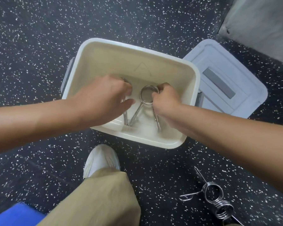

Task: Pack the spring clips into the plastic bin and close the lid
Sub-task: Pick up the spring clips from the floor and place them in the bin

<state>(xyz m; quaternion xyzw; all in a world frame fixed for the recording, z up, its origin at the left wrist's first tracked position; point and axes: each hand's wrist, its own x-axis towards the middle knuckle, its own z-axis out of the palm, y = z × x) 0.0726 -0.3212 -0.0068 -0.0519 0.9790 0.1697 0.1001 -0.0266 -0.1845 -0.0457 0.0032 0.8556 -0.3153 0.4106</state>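
Spring clips (148, 101) lie inside the bin (189, 101), both hands pinching them; right of the bin, lid (222, 79); nearer, loose clips (214, 198).

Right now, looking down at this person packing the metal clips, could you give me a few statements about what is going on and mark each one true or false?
1. Both hands, left and right, reach inside the bin. True.
2. The lid is closed on the bin. False: it lies off the bin, on the floor beside it.
3. More clips lie on the floor outside the bin. True.
4. The bin is empty. False: a clip is inside, at the right hand.
5. The floor is plain white. False: it is dark with pale specks.
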